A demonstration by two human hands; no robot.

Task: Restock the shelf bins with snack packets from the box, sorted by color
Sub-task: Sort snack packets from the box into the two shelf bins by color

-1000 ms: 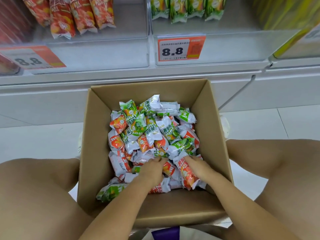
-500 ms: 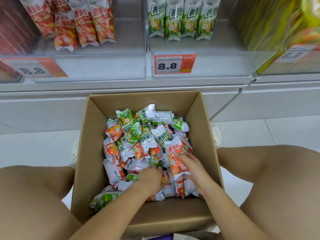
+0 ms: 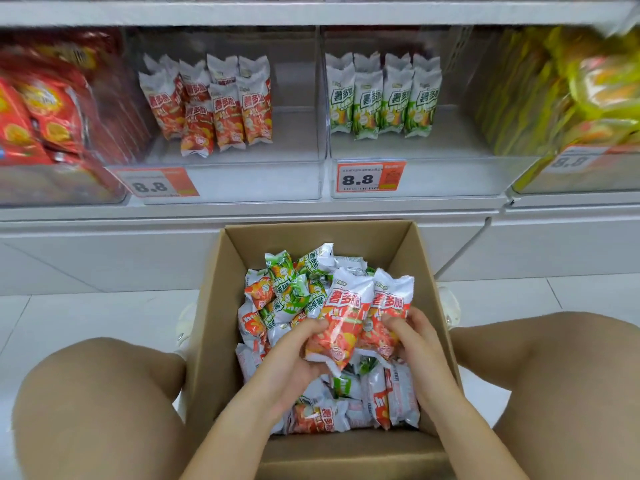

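A cardboard box (image 3: 211, 327) between my knees holds a heap of red and green snack packets (image 3: 287, 292). My left hand (image 3: 294, 355) grips a red packet (image 3: 337, 323) upright above the heap. Beside it, my right hand (image 3: 415, 337) grips a second red packet (image 3: 384, 317), and the two packets touch. On the shelf, a clear bin (image 3: 225, 181) holds several red packets (image 3: 214, 109) standing at its back. The clear bin (image 3: 433, 178) to its right holds a row of green packets (image 3: 384, 98).
Larger red bags (image 3: 41, 112) fill the bin at far left; yellow bags (image 3: 554, 98) fill the bin at far right. Price tags reading 8.8 (image 3: 370, 177) hang on the bin fronts. A white shelf base (image 3: 104, 251) stands behind the box. White tiled floor lies on both sides.
Both hands have lifted out of the heap, each now holding a red packet upright. The camera has tilted up, so the shelf bins show more fully.
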